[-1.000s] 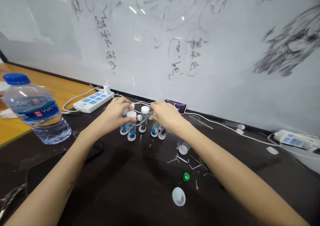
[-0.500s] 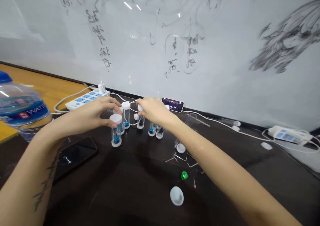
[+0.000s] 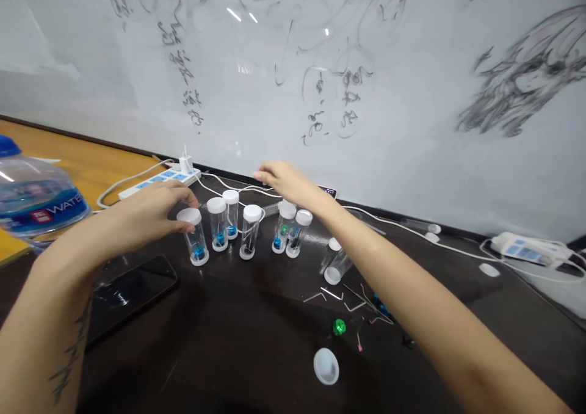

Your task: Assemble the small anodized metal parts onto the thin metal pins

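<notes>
My left hand (image 3: 153,212) grips the white cap of a clear tube (image 3: 195,240) between thumb and fingers. The tube leans a little and has a blue piece near its bottom. Beside it stand several capped clear tubes: two with blue pieces (image 3: 218,225), one with a dark piece (image 3: 249,234), and a close pair (image 3: 282,228) farther right. My right hand (image 3: 293,185) hovers behind that pair, fingers extended, with nothing visible in it. Some of its fingers are hidden from view.
On the dark table (image 3: 238,341) lie a phone (image 3: 132,295), a green piece (image 3: 339,326), a white cap (image 3: 326,366), bent metal rods (image 3: 354,307) and an uncapped tube (image 3: 339,268). A water bottle (image 3: 39,188), power strips (image 3: 531,247) and cables border the area.
My right hand has let go of a white-capped tube and moved up and right. My left hand has shifted left with its tube, which now leans. The tubes stand farther apart.
</notes>
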The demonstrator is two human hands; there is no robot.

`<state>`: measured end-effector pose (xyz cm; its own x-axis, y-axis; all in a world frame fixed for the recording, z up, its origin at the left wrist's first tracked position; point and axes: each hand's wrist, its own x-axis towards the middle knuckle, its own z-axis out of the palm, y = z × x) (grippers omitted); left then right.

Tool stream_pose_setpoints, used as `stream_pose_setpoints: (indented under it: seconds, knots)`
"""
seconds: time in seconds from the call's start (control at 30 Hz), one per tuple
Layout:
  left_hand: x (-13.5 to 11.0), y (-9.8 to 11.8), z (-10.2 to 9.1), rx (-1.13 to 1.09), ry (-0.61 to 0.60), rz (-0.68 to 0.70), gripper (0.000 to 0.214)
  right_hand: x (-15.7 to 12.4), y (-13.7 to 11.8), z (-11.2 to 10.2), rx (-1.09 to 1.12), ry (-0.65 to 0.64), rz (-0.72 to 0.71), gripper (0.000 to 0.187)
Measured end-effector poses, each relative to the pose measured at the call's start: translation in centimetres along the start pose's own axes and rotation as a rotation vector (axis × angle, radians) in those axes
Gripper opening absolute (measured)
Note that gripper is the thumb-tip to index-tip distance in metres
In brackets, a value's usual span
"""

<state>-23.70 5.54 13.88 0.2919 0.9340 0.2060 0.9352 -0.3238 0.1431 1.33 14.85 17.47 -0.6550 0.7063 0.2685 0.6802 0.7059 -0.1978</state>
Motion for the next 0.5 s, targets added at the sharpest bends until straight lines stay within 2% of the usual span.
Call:
stream_pose_setpoints:
  seconds: [0.07, 0.17, 0.2, 0.3, 0.4, 0.43, 0.5]
  knots:
    - [-0.2, 0.0, 0.2, -0.015, 0.005, -0.008, 0.016, 1.4, 1.7, -0.1, -0.080, -0.079, 0.046, 0.025]
    - [-0.6, 0.2, 0.3, -0.035, 0.007, 0.000, 0.028, 3.3, 4.5, 0.5, -0.154, -0.421, 0.162, 0.025]
    - [-0.6, 0.4, 0.2, -0.036, 0.022, -0.001, 0.031, 3.8, 5.4, 0.8, -0.151, -0.483, 0.182, 0.025]
    - [-0.4, 2.1, 0.0, -0.018, 0.129, -0.004, 0.035, 4.8, 7.5, 1.7, -0.120, -0.576, 0.212, 0.032]
    - [0.4, 4.9, 0.5, 0.027, 0.335, 0.088, 0.040, 5.0, 8.6, 2.3, -0.071, -0.628, 0.245, 0.041]
    - [0.7, 5.8, 0.9, 0.031, 0.369, 0.146, 0.043, 5.0, 8.7, 2.5, -0.061, -0.633, 0.261, 0.041]
    - [1.1, 7.4, 2.2, 0.059, 0.359, 0.218, 0.043, 4.8, 8.9, 3.1, -0.058, -0.606, 0.303, 0.034]
